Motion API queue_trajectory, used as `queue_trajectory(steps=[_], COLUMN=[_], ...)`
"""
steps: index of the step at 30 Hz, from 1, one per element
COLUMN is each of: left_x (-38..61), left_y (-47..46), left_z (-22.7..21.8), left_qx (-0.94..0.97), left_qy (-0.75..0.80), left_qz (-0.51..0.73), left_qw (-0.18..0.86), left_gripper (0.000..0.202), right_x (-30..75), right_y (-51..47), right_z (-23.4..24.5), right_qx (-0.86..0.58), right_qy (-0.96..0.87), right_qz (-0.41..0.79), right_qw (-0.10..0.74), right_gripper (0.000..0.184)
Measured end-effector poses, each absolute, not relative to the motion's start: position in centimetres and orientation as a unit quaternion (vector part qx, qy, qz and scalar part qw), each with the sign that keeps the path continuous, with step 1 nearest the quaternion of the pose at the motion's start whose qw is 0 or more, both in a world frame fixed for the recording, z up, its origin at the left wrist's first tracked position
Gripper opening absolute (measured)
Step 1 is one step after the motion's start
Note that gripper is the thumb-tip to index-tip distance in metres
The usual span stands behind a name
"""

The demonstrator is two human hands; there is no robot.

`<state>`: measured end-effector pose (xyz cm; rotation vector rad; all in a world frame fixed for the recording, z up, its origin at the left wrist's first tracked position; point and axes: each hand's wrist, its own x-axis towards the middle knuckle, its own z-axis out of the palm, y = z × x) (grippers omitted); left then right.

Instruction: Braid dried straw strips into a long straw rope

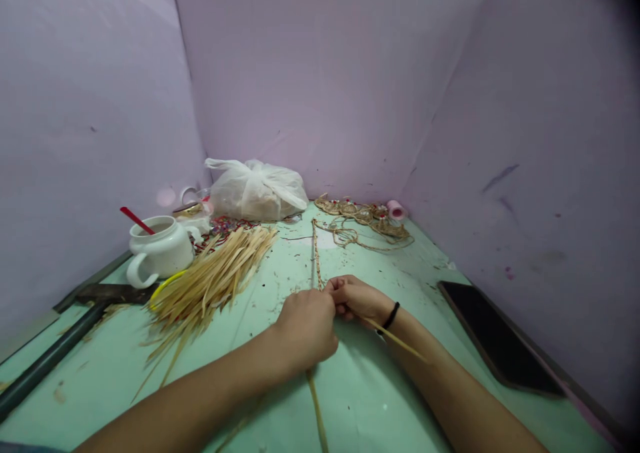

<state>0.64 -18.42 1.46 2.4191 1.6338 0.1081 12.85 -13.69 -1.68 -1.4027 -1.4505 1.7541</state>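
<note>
My left hand (306, 328) and my right hand (357, 299) meet at the middle of the pale green table (420, 373), both closed in a pinch on the near end of a thin braided straw cord (317, 256). The cord runs away from my fingers towards the back of the table. Loose straw strips (400, 346) trail from under my hands towards me. A black band sits on my right wrist.
A bundle of straw strips (210, 281) lies to the left, beside a white cup (161, 250) with a red stick in it. A white plastic bag (257, 190), woven straw ornaments (367, 216) and a pink spool (397, 209) sit at the back. A dark phone (495, 336) lies right; lilac walls surround.
</note>
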Motion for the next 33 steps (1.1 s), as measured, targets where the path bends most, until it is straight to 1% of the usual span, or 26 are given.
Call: queue_trajectory(steps=[3, 6, 8, 11, 13, 15, 18, 22, 26, 29, 31, 33], left_x=[-0.3, -1.0, -1.1, -0.9, -0.9, -1.0, -1.2, -1.3, -1.3, -1.0, -0.8, -0.5], left_y=[-17.1, -15.5, -14.6, -13.8, -13.5, -13.2, -13.1, -13.3, -13.7, -13.8, -14.0, -14.2], left_z=[2.1, 2.5, 2.3, 1.4, 0.8, 0.3, -0.1, 0.1, 0.5, 0.3, 0.0, -0.3], left_qx=[0.802, 0.7, 0.615, 0.515, 0.479, 0.469, 0.496, 0.527, 0.533, 0.55, 0.566, 0.576], left_qy=[0.552, 0.594, 0.601, 0.565, 0.546, 0.548, 0.574, 0.598, 0.593, 0.597, 0.611, 0.626], left_qz=[0.054, 0.148, 0.182, 0.158, 0.143, 0.139, 0.137, 0.1, 0.081, 0.093, 0.101, 0.109], left_qw=[0.221, 0.367, 0.478, 0.625, 0.672, 0.678, 0.637, 0.595, 0.599, 0.576, 0.544, 0.514], left_gripper=[0.017, 0.021, 0.02, 0.013, 0.014, 0.013, 0.011, 0.015, 0.017, 0.018, 0.017, 0.015], right_x=[12.8, 13.0, 13.1, 13.3, 13.5, 13.5, 13.5, 13.4, 13.3, 13.4, 13.7, 14.4], right_y=[-13.8, -13.8, -13.7, -13.6, -13.6, -13.6, -13.6, -13.5, -13.6, -13.6, -13.7, -13.7], right_z=[-1.5, -1.3, -1.4, -1.3, -1.2, -1.1, -1.1, -1.3, -1.2, -1.1, -0.9, -0.7], right_qx=[-0.494, -0.458, -0.437, -0.428, -0.431, -0.436, -0.457, -0.482, -0.488, -0.492, -0.501, -0.507], right_qy=[-0.52, -0.531, -0.532, -0.532, -0.541, -0.564, -0.615, -0.659, -0.666, -0.666, -0.672, -0.68], right_qz=[0.654, 0.667, 0.678, 0.685, 0.68, 0.664, 0.609, 0.545, 0.532, 0.531, 0.522, 0.515], right_qw=[0.241, 0.253, 0.257, 0.254, 0.243, 0.228, 0.206, 0.19, 0.189, 0.179, 0.159, 0.122], right_gripper=[0.007, 0.005, 0.005, 0.007, 0.006, 0.005, 0.004, 0.007, 0.008, 0.007, 0.004, 0.002])
